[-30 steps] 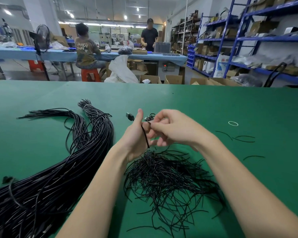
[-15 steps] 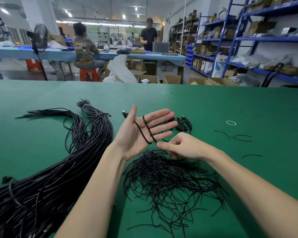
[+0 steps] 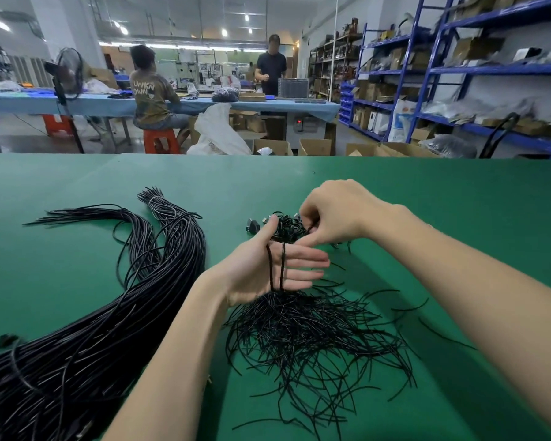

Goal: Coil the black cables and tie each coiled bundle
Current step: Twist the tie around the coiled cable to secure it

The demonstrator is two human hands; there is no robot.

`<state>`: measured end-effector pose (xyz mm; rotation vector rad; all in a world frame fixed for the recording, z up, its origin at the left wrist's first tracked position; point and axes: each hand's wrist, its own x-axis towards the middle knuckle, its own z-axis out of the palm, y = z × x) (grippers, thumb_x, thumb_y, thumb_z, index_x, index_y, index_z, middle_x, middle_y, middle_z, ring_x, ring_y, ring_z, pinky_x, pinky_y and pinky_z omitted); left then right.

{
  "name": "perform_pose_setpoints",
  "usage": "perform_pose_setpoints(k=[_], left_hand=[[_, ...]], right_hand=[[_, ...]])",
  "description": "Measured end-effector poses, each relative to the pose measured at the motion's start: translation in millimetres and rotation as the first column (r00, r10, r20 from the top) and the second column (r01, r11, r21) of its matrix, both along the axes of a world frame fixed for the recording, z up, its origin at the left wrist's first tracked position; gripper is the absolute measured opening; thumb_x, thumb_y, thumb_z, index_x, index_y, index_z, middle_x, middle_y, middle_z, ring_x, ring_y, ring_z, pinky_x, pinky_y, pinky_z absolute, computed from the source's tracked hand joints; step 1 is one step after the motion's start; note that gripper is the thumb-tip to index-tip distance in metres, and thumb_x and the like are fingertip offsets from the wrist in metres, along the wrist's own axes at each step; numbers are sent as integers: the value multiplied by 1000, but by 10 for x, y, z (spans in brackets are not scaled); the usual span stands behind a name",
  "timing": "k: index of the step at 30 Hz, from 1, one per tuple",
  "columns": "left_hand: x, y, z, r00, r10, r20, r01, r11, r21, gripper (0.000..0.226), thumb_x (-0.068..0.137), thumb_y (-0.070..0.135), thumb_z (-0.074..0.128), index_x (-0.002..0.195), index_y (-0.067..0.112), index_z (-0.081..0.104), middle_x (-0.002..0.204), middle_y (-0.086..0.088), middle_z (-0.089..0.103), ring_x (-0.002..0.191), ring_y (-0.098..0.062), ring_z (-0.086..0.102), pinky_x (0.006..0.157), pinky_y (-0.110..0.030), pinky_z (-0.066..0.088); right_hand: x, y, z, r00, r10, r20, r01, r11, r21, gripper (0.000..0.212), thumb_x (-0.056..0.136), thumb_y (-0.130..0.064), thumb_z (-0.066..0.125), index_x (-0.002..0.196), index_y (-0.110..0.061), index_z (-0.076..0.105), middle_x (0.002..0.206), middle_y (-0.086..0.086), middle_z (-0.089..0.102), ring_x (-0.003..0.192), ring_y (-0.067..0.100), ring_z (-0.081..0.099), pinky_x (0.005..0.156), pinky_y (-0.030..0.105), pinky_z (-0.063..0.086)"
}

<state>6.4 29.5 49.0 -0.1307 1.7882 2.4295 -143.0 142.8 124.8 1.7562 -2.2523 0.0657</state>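
Note:
My left hand is held palm up with straight fingers over the green table. Two turns of a black cable are wound round its fingers. My right hand is above and beyond it, fingers curled, pinching the same cable near a small heap of coiled cables. A thick bundle of long black cables lies on the left. A pile of short black tie wires lies under and in front of my hands.
A few loose tie wires are scattered to the right of the pile. Beyond the table's far edge are cardboard boxes, blue shelving on the right and two people at a blue table.
My right hand rose from beside the tie pile and moved forward above my left fingers, drawing the cable round them. My left hand turned lower and stayed flat.

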Motion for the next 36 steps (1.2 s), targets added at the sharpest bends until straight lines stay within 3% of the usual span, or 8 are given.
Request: perform_pose_setpoints(k=[7, 11, 13, 17, 22, 27, 32, 36], left_hand=[[-73, -45, -64, 944, 330, -5, -328, 941, 76, 89, 100, 65, 5, 123, 0, 61, 124, -19, 64, 115, -33, 58, 104, -45, 44], [-31, -121, -59, 905, 416, -88, -384, 888, 252, 87, 101, 64, 9, 130, -4, 55, 114, -20, 71, 91, -27, 72, 82, -38, 59], [-16, -108, -55, 900, 419, -122, -370, 880, 298, 87, 102, 63, 9, 133, -5, 53, 121, -21, 69, 97, -26, 72, 75, -34, 59], [15, -126, -14, 894, 381, -237, -265, 874, 407, 88, 102, 62, 9, 139, -9, 45, 136, -27, 58, 127, -39, 57, 106, -48, 47], [95, -115, 42, 920, 206, -333, -78, 930, 360, 89, 101, 62, 10, 139, -10, 45, 142, -30, 50, 133, -46, 49, 110, -52, 42], [125, -10, 53, 974, -28, -224, 68, 983, 173, 91, 102, 62, 10, 133, -11, 55, 137, -33, 53, 128, -44, 54, 106, -47, 48], [99, 57, 62, 980, -199, -12, 199, 980, -7, 94, 100, 64, 12, 134, -14, 51, 135, -35, 54, 128, -44, 53, 109, -48, 45], [55, 57, 23, 996, -16, 85, 18, 1000, -12, 89, 99, 64, 15, 136, -10, 50, 133, -28, 60, 125, -40, 57, 107, -48, 45]], right_hand=[[326, -92, -50, 915, -73, 397, 78, 997, 5, 34, 99, -39, 56, 79, -18, 74, 68, 0, 70, 65, 18, 61, 59, 28, 45], [435, 31, -329, 646, -22, 763, 32, 999, 2, 34, 107, -23, 43, 82, -16, 65, 61, -4, 63, 52, 11, 61, 60, 25, 52], [435, 105, -486, 536, 13, 844, 3, 1000, -17, 34, 109, -23, 41, 85, -16, 64, 61, -4, 60, 55, 14, 60, 61, 29, 53], [375, 249, -783, 499, 43, 866, -78, 997, -5, 42, 108, -41, 43, 78, -24, 67, 59, -6, 57, 54, 14, 52, 61, 26, 45], [190, 367, -841, 584, -15, 812, -6, 1000, 22, 63, 89, -76, 51, 61, -21, 57, 55, -3, 45, 52, 16, 38, 55, 25, 35], [-7, 306, -570, 453, -207, 867, 58, 977, 203, 42, 105, -9, 43, 69, -17, 63, 58, -2, 51, 47, 14, 50, 49, 22, 42], [55, 105, -278, 430, -358, 829, 118, 933, 341, 45, 100, -46, 60, 67, -17, 56, 47, -9, 42, 39, 9, 29, 42, 20, 26], [91, -10, -72, 300, -386, 872, 172, 921, 349, 27, 98, -34, 67, 82, -12, 69, 53, -8, 47, 38, 6, 33, 40, 17, 30]])
